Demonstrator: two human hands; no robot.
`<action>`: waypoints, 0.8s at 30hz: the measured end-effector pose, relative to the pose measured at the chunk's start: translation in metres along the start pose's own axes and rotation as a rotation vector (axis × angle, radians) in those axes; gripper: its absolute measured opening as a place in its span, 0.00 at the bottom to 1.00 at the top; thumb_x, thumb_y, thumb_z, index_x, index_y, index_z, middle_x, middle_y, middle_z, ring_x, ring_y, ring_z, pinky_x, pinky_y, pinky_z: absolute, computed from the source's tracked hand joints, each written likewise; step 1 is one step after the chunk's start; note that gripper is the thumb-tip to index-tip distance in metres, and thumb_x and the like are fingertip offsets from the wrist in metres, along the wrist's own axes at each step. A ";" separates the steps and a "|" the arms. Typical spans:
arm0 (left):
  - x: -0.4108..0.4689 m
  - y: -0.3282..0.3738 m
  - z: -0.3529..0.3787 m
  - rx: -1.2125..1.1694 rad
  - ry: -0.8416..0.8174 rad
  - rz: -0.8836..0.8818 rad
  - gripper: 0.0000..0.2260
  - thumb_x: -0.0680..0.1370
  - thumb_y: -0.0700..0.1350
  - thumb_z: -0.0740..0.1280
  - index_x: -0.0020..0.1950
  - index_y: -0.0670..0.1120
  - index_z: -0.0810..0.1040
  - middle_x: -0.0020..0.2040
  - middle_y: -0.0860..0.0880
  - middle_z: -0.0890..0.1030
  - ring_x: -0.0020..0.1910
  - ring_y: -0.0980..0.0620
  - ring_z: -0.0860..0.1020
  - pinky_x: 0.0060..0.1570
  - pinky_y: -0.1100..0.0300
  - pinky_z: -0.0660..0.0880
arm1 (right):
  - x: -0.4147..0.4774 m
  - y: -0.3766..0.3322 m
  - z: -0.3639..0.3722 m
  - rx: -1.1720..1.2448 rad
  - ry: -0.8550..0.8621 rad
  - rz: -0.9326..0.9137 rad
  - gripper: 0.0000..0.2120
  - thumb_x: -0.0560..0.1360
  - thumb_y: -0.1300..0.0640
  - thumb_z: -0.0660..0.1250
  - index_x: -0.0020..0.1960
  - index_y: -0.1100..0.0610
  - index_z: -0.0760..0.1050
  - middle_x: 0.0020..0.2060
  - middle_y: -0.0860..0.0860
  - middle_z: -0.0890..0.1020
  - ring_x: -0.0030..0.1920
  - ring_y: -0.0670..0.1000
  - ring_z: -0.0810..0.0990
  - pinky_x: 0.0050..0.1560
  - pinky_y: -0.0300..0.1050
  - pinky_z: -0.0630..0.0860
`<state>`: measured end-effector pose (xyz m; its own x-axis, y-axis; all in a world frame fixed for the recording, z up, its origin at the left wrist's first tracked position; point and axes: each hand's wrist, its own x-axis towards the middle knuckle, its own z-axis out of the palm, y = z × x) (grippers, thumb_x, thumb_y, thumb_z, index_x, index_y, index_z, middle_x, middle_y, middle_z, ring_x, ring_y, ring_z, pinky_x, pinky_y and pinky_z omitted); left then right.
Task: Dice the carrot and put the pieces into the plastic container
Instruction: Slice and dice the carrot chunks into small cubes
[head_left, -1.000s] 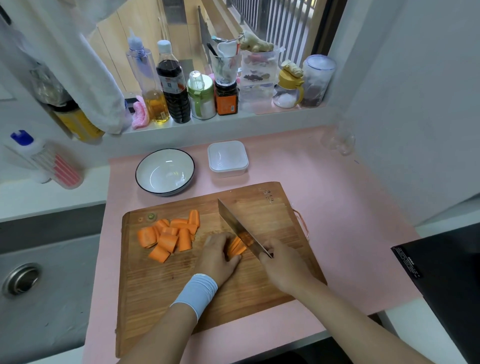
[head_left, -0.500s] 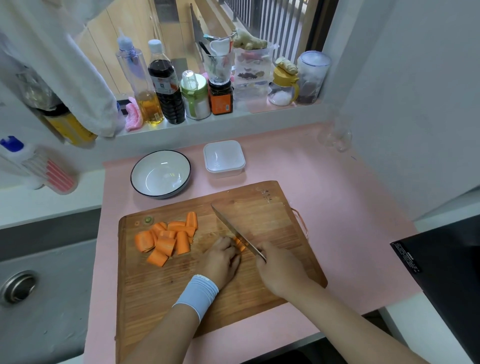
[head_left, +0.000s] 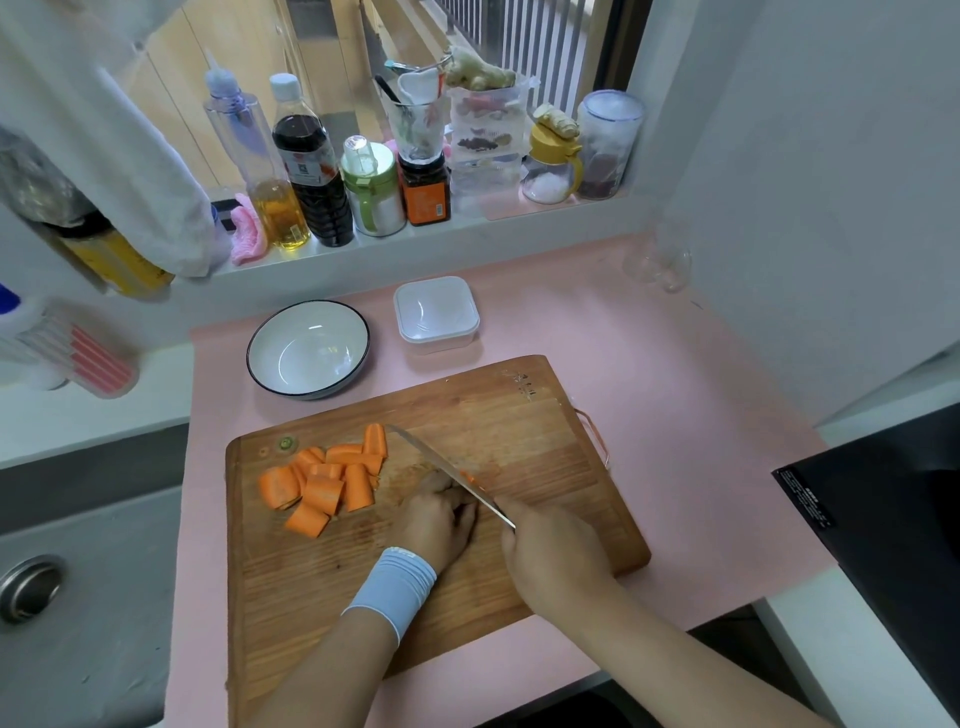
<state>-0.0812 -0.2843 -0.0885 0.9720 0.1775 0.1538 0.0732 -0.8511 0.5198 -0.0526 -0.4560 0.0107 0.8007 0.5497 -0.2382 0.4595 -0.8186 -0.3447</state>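
Right grip (head_left: 550, 551) is clamped round the handle of a kitchen knife (head_left: 447, 470), and the curled fingers hide the handle. The blade runs diagonally away from it, up and to the left, with its tip close to the far end of the heap of cut pieces. Left grip (head_left: 441, 514), with a pale blue wristband (head_left: 389, 587) on the wrist, lies knuckles-up against the blade's left face. Its fingers are closed down over a carrot piece (head_left: 470, 477). Only a sliver of orange shows at the blade, beside the fingertips; the rest is covered.

Just to the left, the carrot chunks (head_left: 322, 483) lie heaped on the wooden cutting board (head_left: 519, 441), touching one another and partly stacked. A small round greenish scrap (head_left: 285, 443) sits near the board's far left corner.

The board rests on a pink mat (head_left: 675, 389) that covers the table. Beyond its far edge, apart from it, stands the white square plastic container (head_left: 436, 312). To the container's left is a white bowl (head_left: 309, 358) with a dark rim.

Further back, the windowsill (head_left: 441, 236) carries a row of things. Among them are an oil bottle (head_left: 280, 208), a dark sauce bottle (head_left: 311, 171), several jars and a ginger root (head_left: 480, 75). A grey sink with a round drain (head_left: 28, 587) lies at the left, and a black cooktop (head_left: 883, 493) at the right.
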 end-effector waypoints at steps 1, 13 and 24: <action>0.000 0.000 0.000 -0.005 -0.002 0.003 0.15 0.74 0.51 0.60 0.42 0.47 0.85 0.46 0.49 0.81 0.49 0.47 0.80 0.44 0.57 0.79 | -0.001 0.001 0.000 0.002 -0.002 0.001 0.15 0.82 0.49 0.56 0.66 0.47 0.73 0.49 0.51 0.83 0.52 0.57 0.81 0.50 0.49 0.76; -0.002 0.000 0.000 -0.027 0.092 0.043 0.01 0.71 0.40 0.73 0.39 0.46 0.84 0.44 0.50 0.81 0.46 0.51 0.77 0.46 0.61 0.76 | -0.008 0.003 -0.007 0.047 -0.041 -0.011 0.13 0.83 0.50 0.56 0.63 0.46 0.74 0.50 0.49 0.82 0.51 0.54 0.81 0.50 0.49 0.76; -0.005 0.000 0.000 -0.101 0.121 0.031 0.03 0.72 0.41 0.71 0.39 0.45 0.83 0.42 0.51 0.79 0.44 0.54 0.76 0.47 0.67 0.72 | 0.021 0.000 -0.005 0.134 -0.167 0.074 0.08 0.82 0.53 0.56 0.57 0.52 0.72 0.48 0.53 0.82 0.51 0.57 0.80 0.49 0.49 0.76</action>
<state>-0.0858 -0.2856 -0.0893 0.9391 0.2151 0.2680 0.0147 -0.8044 0.5939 -0.0336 -0.4450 0.0106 0.7504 0.5181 -0.4105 0.3378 -0.8343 -0.4357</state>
